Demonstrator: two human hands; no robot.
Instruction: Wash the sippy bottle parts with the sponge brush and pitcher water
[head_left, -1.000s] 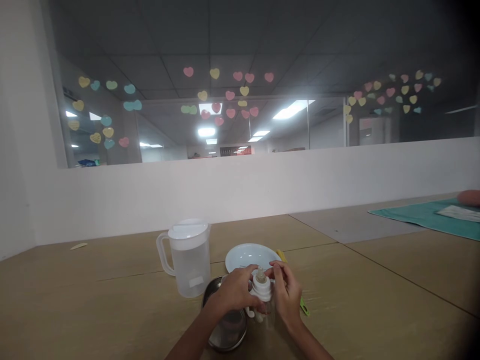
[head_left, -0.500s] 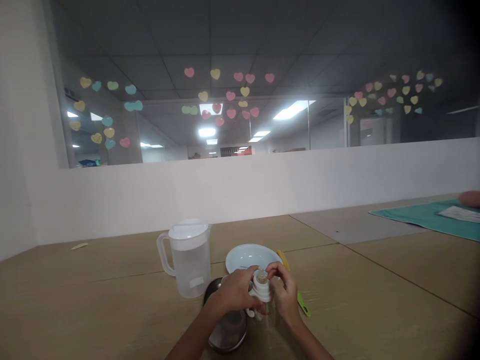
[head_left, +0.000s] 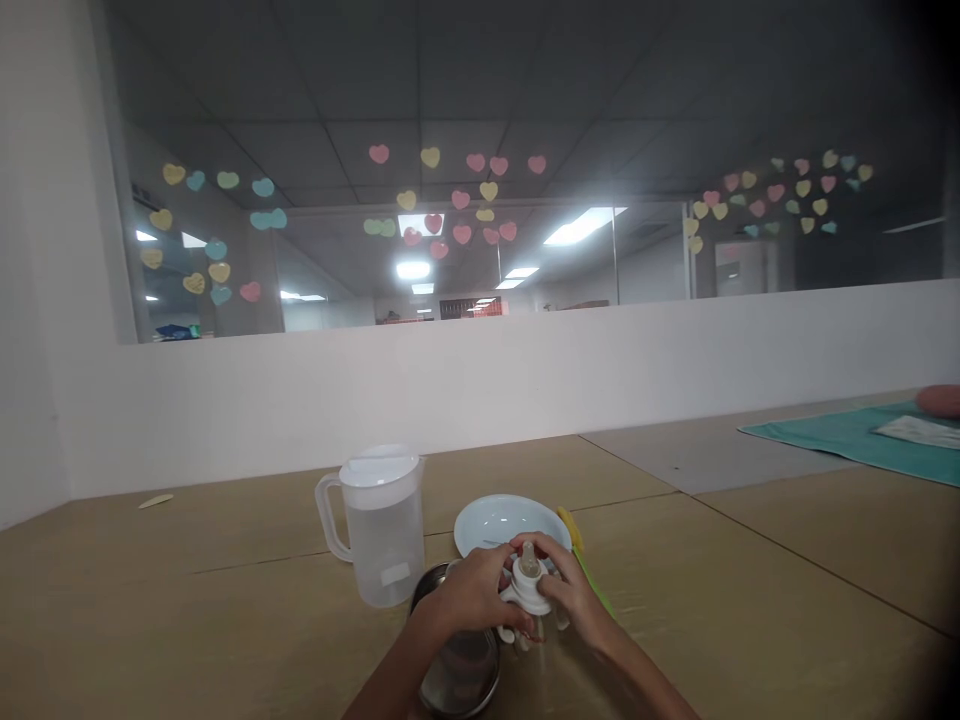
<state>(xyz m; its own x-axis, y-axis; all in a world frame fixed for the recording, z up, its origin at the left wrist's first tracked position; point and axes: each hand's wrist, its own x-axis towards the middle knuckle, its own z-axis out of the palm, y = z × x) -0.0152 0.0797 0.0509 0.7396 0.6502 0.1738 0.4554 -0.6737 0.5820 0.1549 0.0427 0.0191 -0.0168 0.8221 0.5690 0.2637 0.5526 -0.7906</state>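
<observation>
A baby bottle [head_left: 530, 590] with a white collar, white side handles and a clear teat stands nearly upright between my hands. My left hand [head_left: 480, 590] is closed around its left side, below the collar. From the right, my right hand [head_left: 571, 585] has its fingers closed on the collar beside the teat. Under my left forearm lies an oval metal tray [head_left: 461, 675], partly covered. Just behind my hands is a pale blue bowl [head_left: 499, 515]. The lower part of the bottle is partly hidden by my fingers.
A clear lidded pitcher [head_left: 386, 540] stands left of the bowl. A yellow-and-green utensil [head_left: 592, 580] lies right of my hands, partly hidden. At the far right is a teal cloth [head_left: 840, 435]. A low white wall [head_left: 480, 385] closes off the table's back.
My right hand has moved from beside the teat down onto the collar and now grips it. The bottle has tilted slightly. My left hand keeps its hold.
</observation>
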